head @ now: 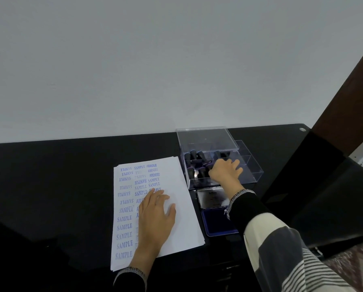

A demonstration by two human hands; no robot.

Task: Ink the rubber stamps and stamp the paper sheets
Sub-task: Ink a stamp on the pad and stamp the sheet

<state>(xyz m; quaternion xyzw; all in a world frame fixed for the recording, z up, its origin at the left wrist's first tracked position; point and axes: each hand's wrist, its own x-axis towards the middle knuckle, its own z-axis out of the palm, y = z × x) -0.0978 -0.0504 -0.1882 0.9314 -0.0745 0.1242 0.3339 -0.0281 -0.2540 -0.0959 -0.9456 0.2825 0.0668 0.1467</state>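
Note:
A stack of white paper sheets (pixel 182 220) lies on the black table, its top sheet covered at the left with blue stamped words such as SAMPLE. My left hand (pixel 155 216) rests flat on the sheet, fingers apart. A clear plastic box (pixel 250 171) behind the paper holds several black-handled rubber stamps (pixel 195 155). My right hand (pixel 224 171) reaches into the box among the stamps; its fingers curl down, and whether they grip a stamp is hidden. An open blue ink pad (pixel 216 223) lies right of the paper, its metal lid (pixel 212 198) folded back.
The black table (pixel 50 186) stands against a plain white wall. The box's clear lid (pixel 205 137) stands raised at the back. A dark wooden post (pixel 344 106) rises at the right, and patterned floor shows at the bottom right.

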